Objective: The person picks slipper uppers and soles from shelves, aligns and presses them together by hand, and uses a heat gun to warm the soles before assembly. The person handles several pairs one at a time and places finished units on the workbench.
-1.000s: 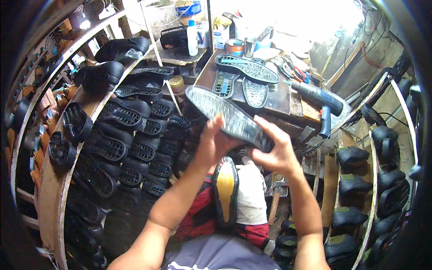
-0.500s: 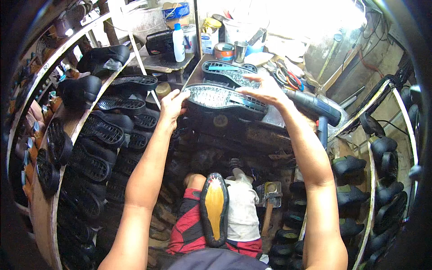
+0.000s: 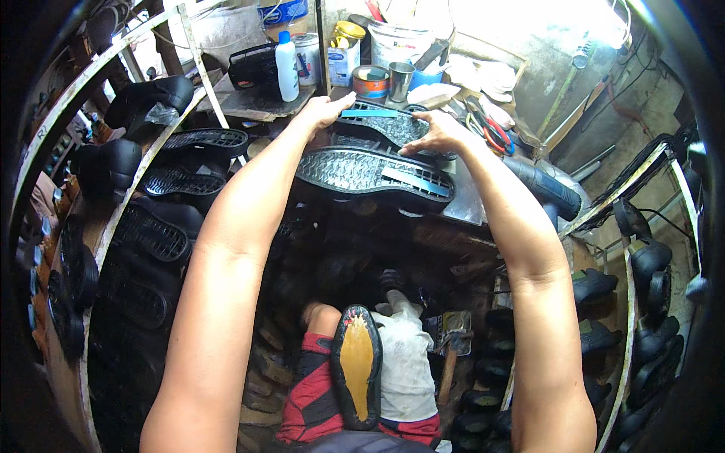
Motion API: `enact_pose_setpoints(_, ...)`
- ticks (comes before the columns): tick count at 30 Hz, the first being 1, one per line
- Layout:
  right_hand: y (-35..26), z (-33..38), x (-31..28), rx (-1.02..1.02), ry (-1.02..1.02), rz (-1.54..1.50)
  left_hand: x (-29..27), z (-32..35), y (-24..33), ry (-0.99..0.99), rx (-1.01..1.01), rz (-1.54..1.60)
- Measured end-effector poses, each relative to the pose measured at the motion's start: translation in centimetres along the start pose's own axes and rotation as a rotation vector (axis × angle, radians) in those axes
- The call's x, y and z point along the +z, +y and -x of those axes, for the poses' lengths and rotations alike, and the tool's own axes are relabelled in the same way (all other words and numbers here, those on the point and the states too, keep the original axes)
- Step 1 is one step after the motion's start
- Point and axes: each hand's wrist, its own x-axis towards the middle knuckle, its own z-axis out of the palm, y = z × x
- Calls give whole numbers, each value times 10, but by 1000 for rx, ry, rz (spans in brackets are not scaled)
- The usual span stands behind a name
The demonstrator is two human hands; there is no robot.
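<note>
A black shoe sole (image 3: 343, 170) with a gridded upper face and a blue strip lies along the bench's near edge, with neither hand on it. Behind it rests another black sole (image 3: 389, 130), also with a blue strip. My left hand (image 3: 326, 113) reaches to the left end of that far sole, its fingers stretched out. At the right end is my right hand (image 3: 444, 136), thumb and forefinger spread over the sole; any firm grip on it does not show. Across my lap lies a black shoe upper on its last, bottom up, with a yellow-brown middle (image 3: 356, 370).
Racks of black shoes and soles stand left (image 3: 147, 234) and right (image 3: 596, 336). On the bench are a heat gun (image 3: 547, 189), pliers (image 3: 495, 136), an orange tin (image 3: 371, 83) and a metal cup (image 3: 400, 81). A white-and-blue bottle (image 3: 287, 68) stands farther left. A hammer (image 3: 451, 362) is near my knee.
My left hand has left the near sole and moved forward and right to the far sole. My right hand has shifted slightly. The near sole now lies on the bench edge.
</note>
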Motion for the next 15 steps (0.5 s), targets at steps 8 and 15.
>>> enact_pose_setpoints(8,6,-7,-4,-202,188,-59,-18,35,18,-20,2,311)
enact_pose_setpoints(15,-7,-4,-1,-66,94,56,-31,55,9,-135,-178,303)
